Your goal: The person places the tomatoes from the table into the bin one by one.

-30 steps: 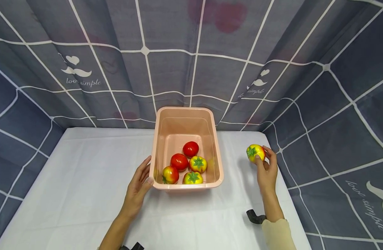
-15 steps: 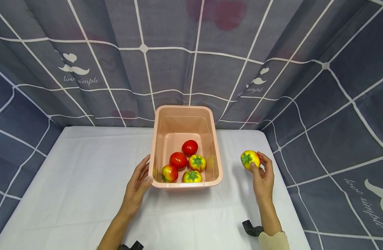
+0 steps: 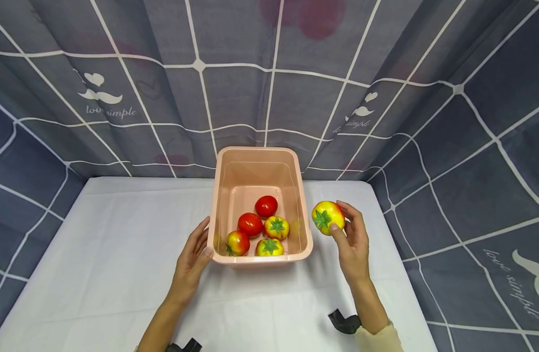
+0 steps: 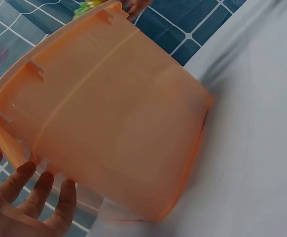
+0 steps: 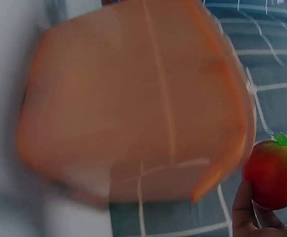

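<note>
In the head view, a peach-pink plastic bin [image 3: 260, 155] stands mid-table. Inside lie several toy tomatoes, among them a plain red tomato [image 3: 266, 207] and a yellow-red tomato [image 3: 276, 227] with a green star-shaped calyx. My left hand [image 3: 191, 264] holds the bin at its near left corner, thumb on the rim and fingers along the outer wall. Right of the bin, my right hand [image 3: 353, 242] pinches another yellow-red tomato [image 3: 325, 215] between thumb and fingers, raised above the table and apart from the rim. The right wrist view shows that tomato's red side [image 5: 271, 175].
A white cloth [image 3: 119, 244] covers the table. Dark grey checked curtains [image 3: 238, 98] enclose the back and both sides, close behind the bin. Black wrist mounts [image 3: 344, 322] sit at both forearms.
My right hand has carried its tomato leftward from the table's right edge to near the bin's right rim. My left hand keeps its place at the bin's corner.
</note>
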{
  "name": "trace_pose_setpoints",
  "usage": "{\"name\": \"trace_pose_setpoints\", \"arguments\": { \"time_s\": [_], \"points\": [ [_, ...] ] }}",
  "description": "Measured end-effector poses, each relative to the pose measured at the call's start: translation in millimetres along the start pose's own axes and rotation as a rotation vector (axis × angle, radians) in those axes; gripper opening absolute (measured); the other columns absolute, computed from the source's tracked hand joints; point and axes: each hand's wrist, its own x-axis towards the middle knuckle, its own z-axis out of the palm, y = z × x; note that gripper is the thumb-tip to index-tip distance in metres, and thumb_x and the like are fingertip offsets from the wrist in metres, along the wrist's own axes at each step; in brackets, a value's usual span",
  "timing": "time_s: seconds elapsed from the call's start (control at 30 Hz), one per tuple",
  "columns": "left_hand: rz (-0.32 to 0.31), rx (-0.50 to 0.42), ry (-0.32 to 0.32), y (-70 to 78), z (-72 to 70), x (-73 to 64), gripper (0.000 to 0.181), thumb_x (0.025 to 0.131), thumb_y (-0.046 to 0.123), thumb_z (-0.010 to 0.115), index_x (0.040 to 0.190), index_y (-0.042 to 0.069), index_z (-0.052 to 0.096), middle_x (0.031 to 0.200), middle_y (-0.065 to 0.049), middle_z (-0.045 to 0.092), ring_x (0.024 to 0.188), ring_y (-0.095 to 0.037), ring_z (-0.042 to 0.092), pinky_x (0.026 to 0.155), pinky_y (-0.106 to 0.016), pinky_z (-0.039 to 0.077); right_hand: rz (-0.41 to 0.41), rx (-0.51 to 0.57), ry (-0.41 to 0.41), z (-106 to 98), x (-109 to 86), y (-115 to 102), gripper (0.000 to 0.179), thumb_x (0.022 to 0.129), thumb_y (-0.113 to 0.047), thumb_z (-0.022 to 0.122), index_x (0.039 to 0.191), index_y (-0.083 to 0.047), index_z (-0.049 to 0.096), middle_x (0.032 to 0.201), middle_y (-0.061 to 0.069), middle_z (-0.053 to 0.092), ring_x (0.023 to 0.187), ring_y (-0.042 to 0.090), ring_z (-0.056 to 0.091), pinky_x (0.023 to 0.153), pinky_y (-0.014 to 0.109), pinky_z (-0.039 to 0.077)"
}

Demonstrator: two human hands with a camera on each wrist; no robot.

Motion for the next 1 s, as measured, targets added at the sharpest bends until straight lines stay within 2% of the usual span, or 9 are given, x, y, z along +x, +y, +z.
{"name": "trace_pose_setpoints", "arguments": {
  "time_s": [0.2,0.33,0.5,0.67,0.87,1.0],
  "points": [
    [-0.002,-0.004,0.008,-2.7,1.1,0.4,0.065,0.111,0.002,0.046,0.171,0.018,0.030,0.170,-0.018,0.042,0.151,-0.008,0.051,0.118,-0.014,0.045,-0.039,-0.009,-0.163,23,-2.5,-18,0.055,0.101,0.008,0.058,0.155,-0.002,0.048,0.151,0.011,0.053,0.130,0.018,0.062,0.111,0.021,0.055],
    [-0.005,-0.008,0.005,-1.6,4.2,0.2,0.065,0.110,0.001,0.047,0.171,0.018,0.030,0.170,-0.021,0.041,0.151,-0.012,0.051,0.118,-0.015,0.046,-0.061,-0.045,-0.221,29,-9.5,-21,0.058,0.100,0.009,0.060,0.155,-0.005,0.050,0.152,0.012,0.055,0.134,0.017,0.060,0.119,0.020,0.048],
    [-0.016,-0.013,0.003,1.8,5.6,0.4,0.066,0.110,0.002,0.048,0.171,0.018,0.030,0.170,-0.020,0.041,0.152,-0.017,0.051,0.117,-0.016,0.047,-0.114,-0.091,-0.234,30,-19.6,-21,0.061,0.096,0.010,0.063,0.154,-0.008,0.053,0.151,0.013,0.056,0.137,0.018,0.057,0.121,0.019,0.045],
    [-0.006,-0.008,0.005,2.9,4.8,0.8,0.066,0.110,0.002,0.048,0.171,0.018,0.030,0.171,-0.018,0.041,0.151,-0.011,0.051,0.118,-0.015,0.046,-0.156,-0.136,-0.239,30,-26.1,-21,0.061,0.094,0.008,0.065,0.153,-0.009,0.055,0.148,0.013,0.058,0.136,0.018,0.057,0.120,0.019,0.044],
    [-0.009,-0.015,0.002,3.9,4.9,0.4,0.066,0.110,0.002,0.048,0.171,0.018,0.030,0.171,-0.018,0.040,0.152,-0.010,0.050,0.118,-0.015,0.046,-0.164,-0.161,-0.240,32,-27.0,-20,0.059,0.094,0.007,0.067,0.151,-0.003,0.056,0.148,0.011,0.059,0.137,0.017,0.057,0.122,0.020,0.044],
    [-0.008,-0.024,0.003,4.2,5.2,0.4,0.065,0.110,0.002,0.048,0.171,0.018,0.030,0.172,-0.017,0.040,0.152,-0.009,0.050,0.119,-0.016,0.045,-0.159,-0.181,-0.240,31,-27.2,-19,0.058,0.095,0.005,0.068,0.150,-0.007,0.058,0.146,0.012,0.061,0.134,0.019,0.058,0.119,0.020,0.045]
  ]
}}
